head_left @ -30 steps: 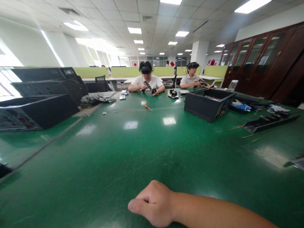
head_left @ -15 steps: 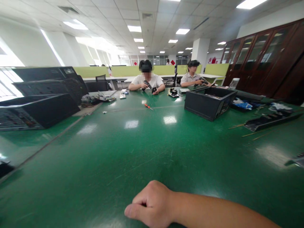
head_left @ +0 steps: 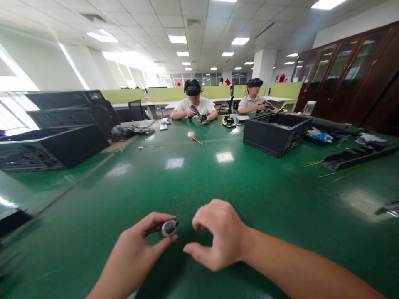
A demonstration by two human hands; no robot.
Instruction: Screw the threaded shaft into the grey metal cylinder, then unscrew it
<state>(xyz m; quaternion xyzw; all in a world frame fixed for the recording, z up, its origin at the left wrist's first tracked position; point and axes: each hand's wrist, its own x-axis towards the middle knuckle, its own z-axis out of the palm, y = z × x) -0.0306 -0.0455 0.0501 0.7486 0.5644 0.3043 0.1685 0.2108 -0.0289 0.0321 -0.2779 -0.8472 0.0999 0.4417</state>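
Note:
Between the thumb and fingers of my left hand (head_left: 141, 241) is a small round grey and silver part (head_left: 169, 228), seen end-on; I cannot make out what it is. My right hand (head_left: 218, 236) is just to the right of it, above the green table (head_left: 199, 178), thumb and fingers curved apart with nothing between them. A gap separates the right fingertips from the grey part. Farther off, an orange screwdriver (head_left: 196, 140) lies on the table.
A black computer case (head_left: 264, 137) stands at the right, another (head_left: 77, 145) at the left. Metal parts (head_left: 352, 155) and thin rods lie far right. Across the table, one person (head_left: 193, 106) and another (head_left: 254, 101) hold power tools.
My left hand has come into view with the grey part. My right hand has moved forward and slightly right, and its closed fingers have opened.

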